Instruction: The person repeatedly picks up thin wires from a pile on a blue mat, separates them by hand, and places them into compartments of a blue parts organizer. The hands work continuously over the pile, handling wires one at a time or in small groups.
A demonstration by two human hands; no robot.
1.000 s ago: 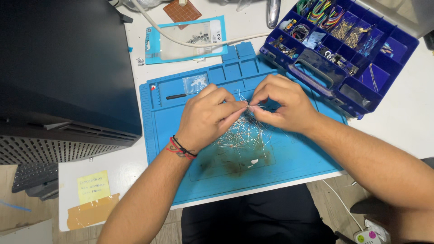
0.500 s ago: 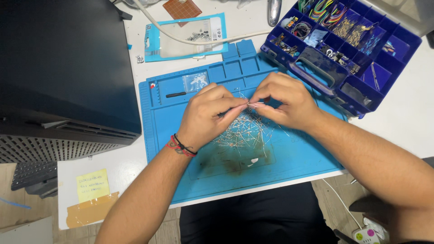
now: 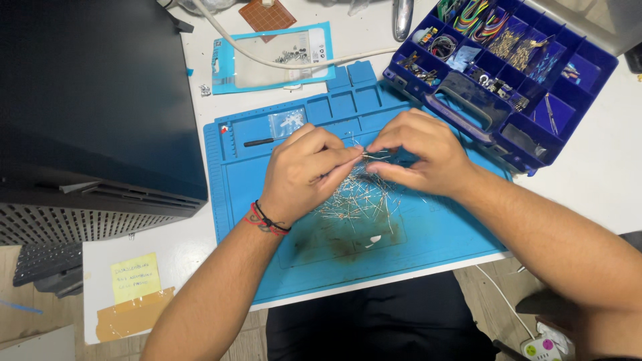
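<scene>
My left hand (image 3: 302, 172): it sits over the middle of the blue mat (image 3: 435, 234), fingers pinched shut on one end of a thin wire part (image 3: 373, 156). A red and black band (image 3: 266, 219) goes round my wrist.
My right hand (image 3: 421, 152): it is just beside my left hand, fingers pinched on the other end of the same wire part. The fingertips of both hands almost touch.
Wire part: it is held a little above the mat, between my two hands, over the pile.
Pile of wire parts (image 3: 358, 197): lots of thin silver ones lie loose in the middle of the mat, right under my hands.
Blue mat: it lies near the front edge of the white table (image 3: 595, 167). It has a brown stain (image 3: 348, 244) toward its front edge.
Small clear bag (image 3: 286, 122): it lies near the mat's back left corner, next to a thin black stick (image 3: 259, 142).
Blue box (image 3: 508, 73): it stands open at the back right of the table, just touching the mat's right back corner, full of tiny parts and bright wires.
Dark box (image 3: 93, 100): big, at the left side of the table.
Yellow note (image 3: 135, 277): near the table's front left corner, with brown tape (image 3: 134, 314) under it.
What is different: my hands have stayed in the same spot as a moment ago, pinched close together over the pile. Nothing else has moved.
</scene>
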